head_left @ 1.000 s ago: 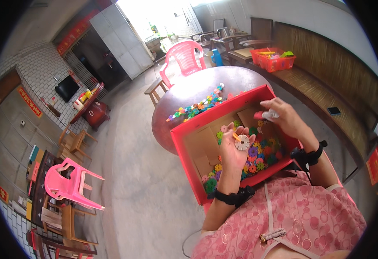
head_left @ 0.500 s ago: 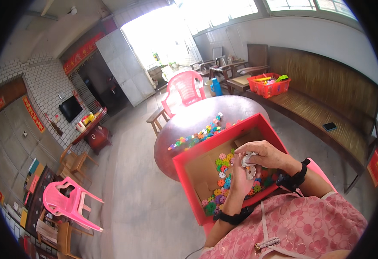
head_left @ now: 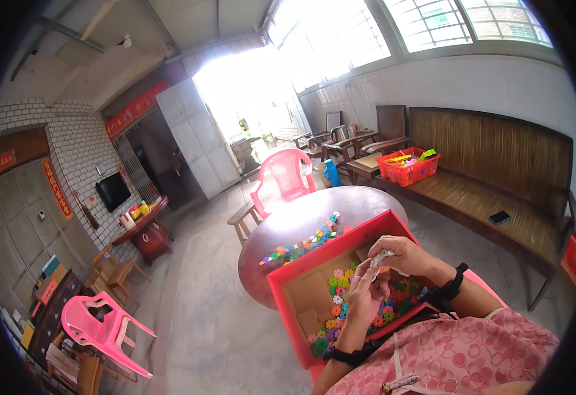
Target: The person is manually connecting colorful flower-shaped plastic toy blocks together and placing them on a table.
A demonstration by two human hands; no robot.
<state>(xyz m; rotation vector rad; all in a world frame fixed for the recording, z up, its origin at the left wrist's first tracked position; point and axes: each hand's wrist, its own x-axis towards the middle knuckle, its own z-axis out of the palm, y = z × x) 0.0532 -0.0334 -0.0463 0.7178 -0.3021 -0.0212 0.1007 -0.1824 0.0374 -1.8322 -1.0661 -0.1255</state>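
Note:
Above the red box (head_left: 281, 304), my left hand (head_left: 363, 297) and my right hand (head_left: 403, 255) meet with fingers closed. Between their fingertips is a small white, crumpled-looking thing (head_left: 380, 257); its exact kind is too small to tell. Many flower-shaped plastic discs (head_left: 336, 299) in green, yellow, orange, pink, blue and purple lie in the box under my hands. My hands and forearms hide part of the pile. More such discs (head_left: 304, 245), some seemingly joined in a row, rest on the round table (head_left: 255, 273) beyond the box.
A pink plastic chair (head_left: 284, 174) stands behind the table, another pink chair (head_left: 103, 329) at the left. Along the right wall runs a wooden bench (head_left: 478, 197) with a red basket (head_left: 406, 172) of toys and a phone (head_left: 499, 217). A blue flask (head_left: 331, 173) is near the table.
The whole view has tilted up, so things sit lower in it. My hands have turned and the fingertips pinch the white thing more closely.

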